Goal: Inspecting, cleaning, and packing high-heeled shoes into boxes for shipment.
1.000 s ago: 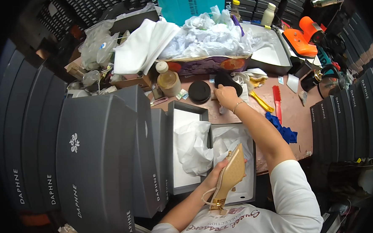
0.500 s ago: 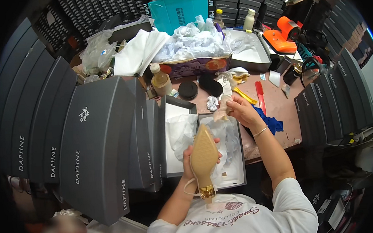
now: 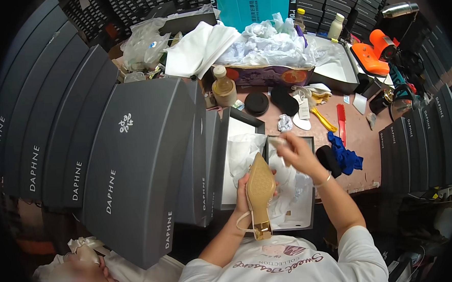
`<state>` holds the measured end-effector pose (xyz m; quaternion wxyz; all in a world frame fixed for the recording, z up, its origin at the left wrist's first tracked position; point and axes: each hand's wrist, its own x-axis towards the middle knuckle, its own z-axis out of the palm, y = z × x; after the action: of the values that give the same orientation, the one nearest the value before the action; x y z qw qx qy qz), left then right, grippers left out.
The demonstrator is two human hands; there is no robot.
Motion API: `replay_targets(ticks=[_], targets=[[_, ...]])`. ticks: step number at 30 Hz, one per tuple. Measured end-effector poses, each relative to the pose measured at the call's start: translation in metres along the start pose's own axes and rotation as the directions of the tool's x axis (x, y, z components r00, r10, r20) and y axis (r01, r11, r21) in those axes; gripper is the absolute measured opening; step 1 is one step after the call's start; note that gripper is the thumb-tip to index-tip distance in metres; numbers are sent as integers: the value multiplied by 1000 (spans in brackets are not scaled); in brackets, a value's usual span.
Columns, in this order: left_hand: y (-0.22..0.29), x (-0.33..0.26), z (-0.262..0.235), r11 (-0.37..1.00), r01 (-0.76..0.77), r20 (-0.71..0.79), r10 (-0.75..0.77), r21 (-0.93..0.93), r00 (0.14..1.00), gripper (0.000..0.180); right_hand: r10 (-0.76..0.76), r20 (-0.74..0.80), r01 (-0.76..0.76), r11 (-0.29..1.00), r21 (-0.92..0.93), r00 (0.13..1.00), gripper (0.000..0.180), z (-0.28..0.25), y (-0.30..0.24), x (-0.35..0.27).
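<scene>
My left hand (image 3: 245, 195) grips a tan pointed slingback shoe (image 3: 260, 193), sole up, heel toward me, above an open grey shoe box (image 3: 296, 216) lined with white tissue paper. My right hand (image 3: 299, 152) hovers just past the shoe's toe, fingers pinched on a small pale wad of paper (image 3: 280, 143). A second open box half (image 3: 233, 140) with tissue lies to the left of the first.
Tall stacks of grey shoe boxes (image 3: 135, 161) crowd the left, more at the right (image 3: 415, 151). On the pink table (image 3: 361, 144): a crumpled paper ball (image 3: 285, 122), black pads (image 3: 257, 103), blue cloth (image 3: 345, 157), red and yellow tools, a bottle (image 3: 224, 87), a carton of tissue (image 3: 272, 49).
My right hand came back from the table's far side toward the shoe, now pinching a paper wad. The shoe turned sole up and rose slightly in my left hand.
</scene>
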<state>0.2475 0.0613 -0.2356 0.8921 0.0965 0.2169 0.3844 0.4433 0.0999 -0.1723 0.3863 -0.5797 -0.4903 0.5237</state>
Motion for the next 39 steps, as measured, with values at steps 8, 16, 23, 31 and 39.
replay_targets(ticks=[8, 16, 23, 31, 39], targets=[[-5, 9, -11, 982, 129, 45, -136, 138, 990, 74, -728, -1, 596, 562, -574, 686, 26, 12, -65, 218], [-5, 7, -22, 976, 160, 87, -174, 145, 981, 74, -784, 83, 619, 414, -668, 615, 37, 49, -44, 272], [-4, 9, -19, 970, 150, 114, -173, 190, 978, 74, -779, 2, 621, 500, -604, 628, 43, 34, -32, 270], [-8, 16, -18, 974, 36, 156, -72, 224, 985, 76, -61, -742, 637, 562, 527, 667, 26, -85, 35, 153], [-9, 15, -5, 943, 14, 63, -36, 332, 997, 70, 393, -576, 663, -131, 737, 717, 29, -96, 130, 105]])
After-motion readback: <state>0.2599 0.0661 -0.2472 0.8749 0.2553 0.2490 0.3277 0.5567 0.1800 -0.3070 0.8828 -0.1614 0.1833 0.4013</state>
